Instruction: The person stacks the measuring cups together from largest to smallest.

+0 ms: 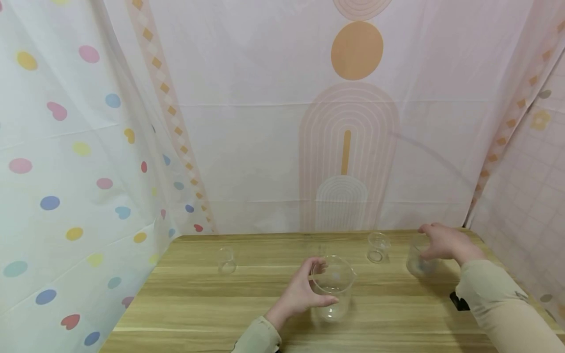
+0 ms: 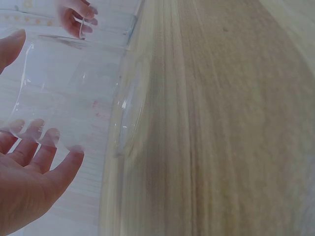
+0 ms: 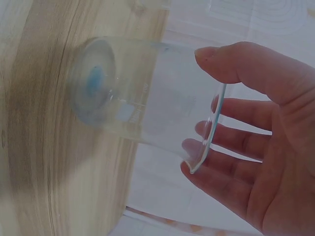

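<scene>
A large clear glass beaker (image 1: 339, 287) with a pouring lip stands at the table's front middle. My left hand (image 1: 299, 292) grips its upper part, thumb on the near side and fingers round the far side; in the left wrist view the fingertips (image 2: 49, 140) press along the glass. At the right back is another clear beaker (image 3: 147, 98), marked with white graduations and showing a blue patch at its base. My right hand (image 1: 449, 243) reaches over that beaker from above and holds it at the rim, thumb on one side and fingers on the other.
A small clear glass vessel (image 1: 227, 262) is at the back left of the wooden table (image 1: 185, 304). Another small glass beaker (image 1: 377, 247) stands between the two held beakers, towards the back. Patterned curtains (image 1: 247, 147) hang behind and along both sides.
</scene>
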Demonstrator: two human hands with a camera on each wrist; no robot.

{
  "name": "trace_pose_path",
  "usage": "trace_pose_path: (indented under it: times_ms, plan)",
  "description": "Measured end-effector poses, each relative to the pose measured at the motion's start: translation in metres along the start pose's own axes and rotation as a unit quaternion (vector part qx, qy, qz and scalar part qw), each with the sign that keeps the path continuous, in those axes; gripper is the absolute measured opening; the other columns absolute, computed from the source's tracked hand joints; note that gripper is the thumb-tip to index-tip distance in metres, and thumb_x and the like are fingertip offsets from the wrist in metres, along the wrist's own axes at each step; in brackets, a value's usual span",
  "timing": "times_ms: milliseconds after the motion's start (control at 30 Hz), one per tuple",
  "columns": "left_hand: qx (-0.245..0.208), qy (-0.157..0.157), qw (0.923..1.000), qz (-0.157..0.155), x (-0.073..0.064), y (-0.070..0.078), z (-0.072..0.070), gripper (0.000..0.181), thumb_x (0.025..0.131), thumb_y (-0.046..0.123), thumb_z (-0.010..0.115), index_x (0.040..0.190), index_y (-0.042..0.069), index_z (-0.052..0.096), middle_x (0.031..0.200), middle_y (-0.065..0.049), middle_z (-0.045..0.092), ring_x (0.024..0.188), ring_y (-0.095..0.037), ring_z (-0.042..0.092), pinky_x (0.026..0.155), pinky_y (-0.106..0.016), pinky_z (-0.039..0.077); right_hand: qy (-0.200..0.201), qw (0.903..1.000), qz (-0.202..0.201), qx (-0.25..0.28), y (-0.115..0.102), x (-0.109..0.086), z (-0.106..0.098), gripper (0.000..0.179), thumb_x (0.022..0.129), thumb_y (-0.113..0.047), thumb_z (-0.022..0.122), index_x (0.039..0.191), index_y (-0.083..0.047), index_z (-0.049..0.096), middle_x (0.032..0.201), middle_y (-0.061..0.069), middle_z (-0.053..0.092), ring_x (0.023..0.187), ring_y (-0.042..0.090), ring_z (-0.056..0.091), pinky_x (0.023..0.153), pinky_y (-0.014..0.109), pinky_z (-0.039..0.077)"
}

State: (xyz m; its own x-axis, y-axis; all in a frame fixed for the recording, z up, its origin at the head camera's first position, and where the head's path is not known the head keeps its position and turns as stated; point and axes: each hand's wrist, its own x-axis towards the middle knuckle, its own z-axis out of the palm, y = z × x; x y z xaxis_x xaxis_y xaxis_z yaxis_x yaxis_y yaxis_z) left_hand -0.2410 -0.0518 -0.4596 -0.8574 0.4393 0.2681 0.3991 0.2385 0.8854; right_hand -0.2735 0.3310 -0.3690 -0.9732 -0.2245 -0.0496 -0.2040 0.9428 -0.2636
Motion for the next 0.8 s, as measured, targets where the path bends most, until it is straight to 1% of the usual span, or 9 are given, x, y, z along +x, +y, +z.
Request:
trace_pose_path:
  times_ms: [133,267,433,633,800]
  plan:
    - [0.002,0.000,1.0000,-0.006,0.000,0.001,0.000,0.087,0.064,0.016,0.093,0.137,0.003,0.046,0.132,-0.015,0.058,0.121,-0.029,0.053,0.098,-0.046,0.048,0.001,0.9999,-0.013,0.003,-0.002,-0.005,-0.002,0.072,0.076,-0.029,0.080,0.130,0.011,0.052,0.123,0.035,0.053,0.106,0.051,0.056,0.080,0.061,0.049]
    - [0.000,0.001,1.0000,-0.004,0.000,0.002,0.000,0.085,0.065,0.015,0.093,0.135,0.005,0.047,0.131,-0.017,0.057,0.122,-0.031,0.052,0.098,-0.049,0.047,0.009,0.9995,-0.027,0.012,-0.002,-0.008,-0.002,0.072,0.075,-0.029,0.081,0.128,0.010,0.053,0.117,0.031,0.057,0.103,0.048,0.058,0.080,0.060,0.050]
    - [-0.003,0.001,1.0000,-0.003,0.000,0.003,0.000,0.086,0.064,0.014,0.093,0.136,0.002,0.047,0.131,-0.018,0.057,0.122,-0.032,0.052,0.098,-0.051,0.047,0.010,0.9981,-0.050,0.033,-0.001,-0.011,-0.002,0.069,0.076,-0.029,0.081,0.126,0.011,0.054,0.113,0.028,0.060,0.097,0.045,0.061,0.077,0.056,0.052]
    - [0.001,0.000,0.9999,-0.011,-0.001,0.004,0.000,0.088,0.064,0.016,0.093,0.137,0.001,0.046,0.132,-0.016,0.057,0.122,-0.031,0.052,0.099,-0.048,0.047,0.013,0.9953,-0.073,0.063,-0.003,-0.015,-0.001,0.071,0.078,-0.029,0.081,0.127,0.012,0.053,0.116,0.030,0.059,0.096,0.044,0.063,0.077,0.054,0.053]
    - [-0.003,0.000,0.9999,-0.011,-0.001,0.004,0.000,0.088,0.064,0.015,0.093,0.137,0.002,0.046,0.132,-0.016,0.057,0.122,-0.031,0.052,0.099,-0.050,0.047,0.017,0.9935,-0.075,0.084,-0.010,-0.018,-0.002,0.072,0.078,-0.028,0.083,0.129,0.012,0.051,0.119,0.030,0.059,0.101,0.045,0.062,0.080,0.055,0.053]
